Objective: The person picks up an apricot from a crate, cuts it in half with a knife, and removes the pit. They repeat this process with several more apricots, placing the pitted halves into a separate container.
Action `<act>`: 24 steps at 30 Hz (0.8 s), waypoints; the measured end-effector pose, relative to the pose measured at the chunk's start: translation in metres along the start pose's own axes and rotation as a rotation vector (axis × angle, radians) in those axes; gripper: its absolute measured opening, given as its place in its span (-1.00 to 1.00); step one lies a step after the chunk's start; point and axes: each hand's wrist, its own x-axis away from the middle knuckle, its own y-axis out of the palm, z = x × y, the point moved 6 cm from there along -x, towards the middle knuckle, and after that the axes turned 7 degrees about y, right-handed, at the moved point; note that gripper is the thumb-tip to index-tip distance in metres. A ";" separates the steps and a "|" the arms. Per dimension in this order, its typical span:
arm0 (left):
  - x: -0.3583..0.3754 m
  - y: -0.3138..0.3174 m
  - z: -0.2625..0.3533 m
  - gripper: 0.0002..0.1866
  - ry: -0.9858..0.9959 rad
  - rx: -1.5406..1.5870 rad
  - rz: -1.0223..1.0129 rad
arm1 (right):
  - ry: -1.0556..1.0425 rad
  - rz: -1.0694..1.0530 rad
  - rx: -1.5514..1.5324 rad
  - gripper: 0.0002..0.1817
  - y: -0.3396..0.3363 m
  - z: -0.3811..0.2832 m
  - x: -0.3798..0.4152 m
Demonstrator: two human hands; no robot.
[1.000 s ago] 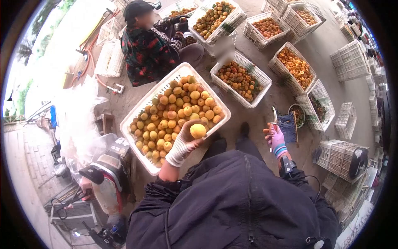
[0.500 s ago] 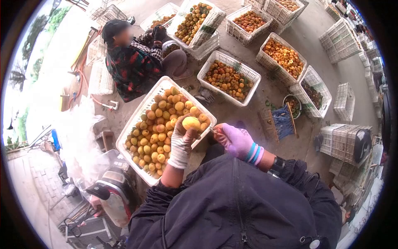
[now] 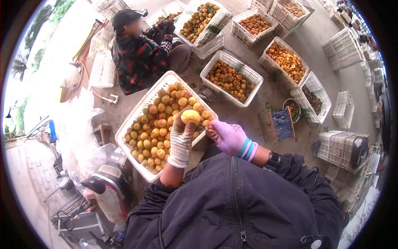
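Note:
In the head view, my left hand, in a dirty white striped glove, is closed round a yellow apricot above the near right corner of a white crate. That crate is heaped with yellow-orange apricots. Just right of the held fruit is my right hand, in a purple glove with blue bands at the cuff. Its fingers are pinched together; a thin dark thing seems to reach from them toward the apricot, too small to name.
A co-worker sits at the upper left by more crates. Ahead stands a white crate of darker apricots, with a crate of orange halves to its right. A blue-strapped stool and a bucket are to the right.
My right hand has moved left, closer to the held apricot. My left hand keeps its hold on the fruit. The co-worker's hands have shifted, and the view has tilted slightly.

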 end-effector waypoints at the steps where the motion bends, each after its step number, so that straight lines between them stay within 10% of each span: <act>1: 0.000 -0.002 0.002 -0.42 0.002 0.004 0.005 | -0.002 -0.016 -0.005 -0.79 0.002 -0.002 -0.001; 24: 0.007 -0.038 0.019 -0.35 0.109 -0.082 -0.046 | -0.045 0.029 0.203 -0.85 0.038 -0.034 -0.020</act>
